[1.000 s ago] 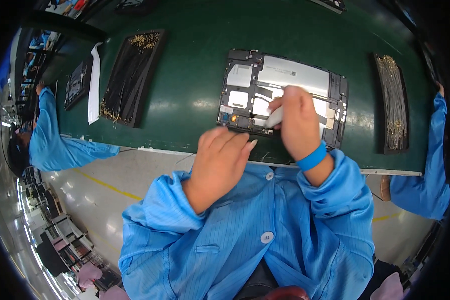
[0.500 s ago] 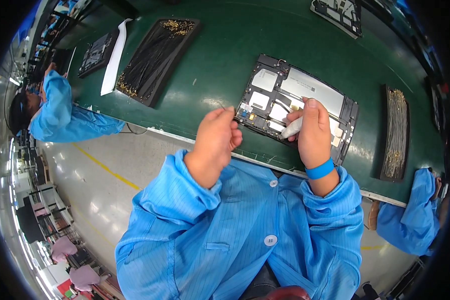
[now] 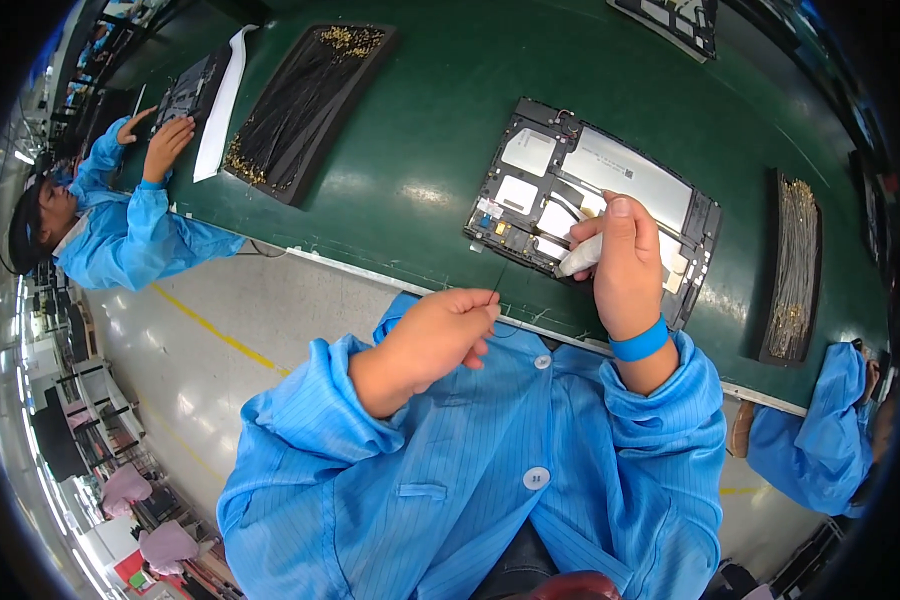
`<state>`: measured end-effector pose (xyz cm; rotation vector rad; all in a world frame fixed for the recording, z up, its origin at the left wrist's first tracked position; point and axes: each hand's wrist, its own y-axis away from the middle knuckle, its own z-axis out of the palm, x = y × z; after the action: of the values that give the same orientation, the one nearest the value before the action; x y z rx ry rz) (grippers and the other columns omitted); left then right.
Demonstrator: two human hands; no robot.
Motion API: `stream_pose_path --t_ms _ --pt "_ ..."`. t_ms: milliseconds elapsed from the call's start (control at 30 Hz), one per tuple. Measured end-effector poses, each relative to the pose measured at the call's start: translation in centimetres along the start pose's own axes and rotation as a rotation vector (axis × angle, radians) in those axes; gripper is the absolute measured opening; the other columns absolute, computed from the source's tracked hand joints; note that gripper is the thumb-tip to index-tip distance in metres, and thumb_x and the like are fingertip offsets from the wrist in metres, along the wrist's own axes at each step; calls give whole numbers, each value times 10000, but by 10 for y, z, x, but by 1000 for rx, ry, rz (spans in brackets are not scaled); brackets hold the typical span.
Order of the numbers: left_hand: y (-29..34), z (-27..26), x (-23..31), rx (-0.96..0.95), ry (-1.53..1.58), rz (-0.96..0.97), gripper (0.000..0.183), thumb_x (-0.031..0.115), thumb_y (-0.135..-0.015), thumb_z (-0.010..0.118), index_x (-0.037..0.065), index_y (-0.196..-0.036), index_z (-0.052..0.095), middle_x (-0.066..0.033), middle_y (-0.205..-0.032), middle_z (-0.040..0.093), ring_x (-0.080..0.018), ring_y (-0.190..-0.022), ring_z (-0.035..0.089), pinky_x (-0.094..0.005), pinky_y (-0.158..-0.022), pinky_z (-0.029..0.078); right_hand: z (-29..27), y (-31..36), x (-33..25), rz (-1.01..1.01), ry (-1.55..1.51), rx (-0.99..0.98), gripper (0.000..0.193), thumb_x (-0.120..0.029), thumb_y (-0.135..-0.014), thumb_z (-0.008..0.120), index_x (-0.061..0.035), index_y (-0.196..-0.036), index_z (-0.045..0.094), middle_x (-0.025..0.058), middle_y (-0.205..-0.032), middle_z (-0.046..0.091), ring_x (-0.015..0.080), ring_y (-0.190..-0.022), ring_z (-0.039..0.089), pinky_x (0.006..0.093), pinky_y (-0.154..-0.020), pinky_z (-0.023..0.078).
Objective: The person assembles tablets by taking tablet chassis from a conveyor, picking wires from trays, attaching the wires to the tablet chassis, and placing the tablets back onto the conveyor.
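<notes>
The left hand (image 3: pixel 435 338) pinches a wire (image 3: pixel 499 279) I'd want slack; the right hand (image 3: pixel 625 265), grip unclear, curls over the tablet (image 3: pixel 580 180).

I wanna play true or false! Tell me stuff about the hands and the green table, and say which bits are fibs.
1. The left hand pinches a thin wire. True.
2. The left hand touches the device. False: it is apart from the device.
3. The right hand has a bare wrist. False: a blue band is around it.
4. The device lies on the green table. True.
5. The white strip is right of the device. False: it's left.
</notes>
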<state>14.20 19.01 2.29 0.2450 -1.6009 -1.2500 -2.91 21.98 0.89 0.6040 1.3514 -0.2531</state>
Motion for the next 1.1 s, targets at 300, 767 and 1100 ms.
stream_pose_path --t_ms 300,767,1100 --pt "-16 -1 13 -8 96 50 325 174 -798 496 -23 -1054 464 -14 -713 486 -80 -573 475 -199 -485 409 7 -12 -11 168 79 -167 353 -251 -809 466 7 -1050 464 110 -754 557 125 -663 554 223 -581 433" --pt "-21 8 18 87 -11 47 291 213 -803 498 -2 -999 503 -38 -757 511 -107 -597 503 -232 -493 449 2 -46 0 -315 954 -737 329 -288 -738 451 -40 -923 564 174 -926 553 278 -839 544 316 -746 428" --pt "-38 -31 10 -289 310 54 311 268 -860 382 0 -1004 449 -140 -816 574 -240 -682 588 -356 -569 510 -113 16 -14 178 -55 140 277 -267 -776 509 -40 -927 556 73 -733 582 124 -567 522 262 -496 436"
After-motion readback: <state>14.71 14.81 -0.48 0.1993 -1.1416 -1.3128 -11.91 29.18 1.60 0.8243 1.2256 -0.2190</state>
